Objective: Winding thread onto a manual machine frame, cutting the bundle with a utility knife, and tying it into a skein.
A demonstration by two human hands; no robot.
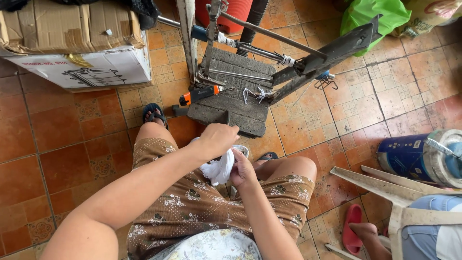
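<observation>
A person sits and looks down at their own lap, and both hands meet in the middle of the view. The left hand (217, 139) is curled into a fist on top of a white cloth (219, 168), squeezing its upper end. The right hand (243, 169) sits just at 4 o'clock from the left one, and its fingers are pinched on the side of the same cloth. The cloth hangs bunched between the two hands, above the gap between the knees. The person wears brown shorts with a flower pattern (192, 204). At 12 o'clock from the hands lies a dark wooden block (236, 98) on the orange tiled floor (62, 144). A metal frame with bars (269, 58) stands on the block, with white strings tied to it. A tool with an orange and black handle (198, 94) rests on the left edge of the block. At 10 o'clock sits a big cardboard box (77, 43). At 3 o'clock a blue can (423, 156) lies on its side. At 1 o'clock there is a green bag (373, 14). At 5 o'clock another person's foot rests in a pink sandal (353, 228), beside a pale plastic stool (399, 197).
</observation>
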